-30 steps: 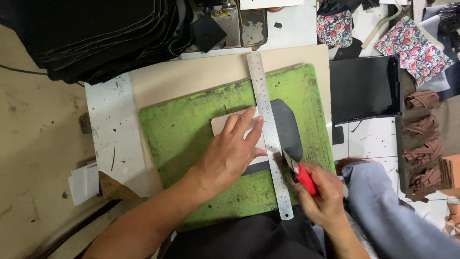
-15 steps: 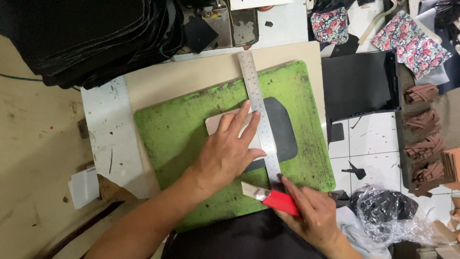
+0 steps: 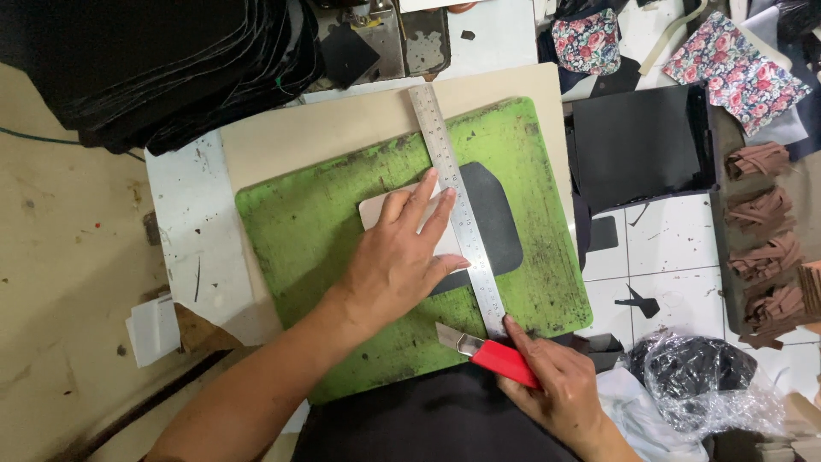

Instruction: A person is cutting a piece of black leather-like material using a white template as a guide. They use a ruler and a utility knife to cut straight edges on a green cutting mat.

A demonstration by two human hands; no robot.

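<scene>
My left hand (image 3: 402, 261) presses flat on a pale card template (image 3: 376, 210) and the edge of a steel ruler (image 3: 455, 201), which lie on a green cutting mat (image 3: 316, 231). Under the ruler lies a dark grey piece with rounded corners (image 3: 496, 218). My right hand (image 3: 556, 385) grips a red utility knife (image 3: 489, 355) at the near end of the ruler. Its blade points left, off the dark piece.
A stack of black material (image 3: 145, 60) fills the far left. Flat black sheets (image 3: 641, 145) sit right of the mat, floral fabric (image 3: 735, 68) beyond them, brown strap bundles (image 3: 770, 248) at far right. A clear plastic bag (image 3: 701, 385) lies near right.
My right hand has drawn the knife down along the ruler and off its near end, then turned the blade to the left. The left hand has stayed pressed on the template and ruler.
</scene>
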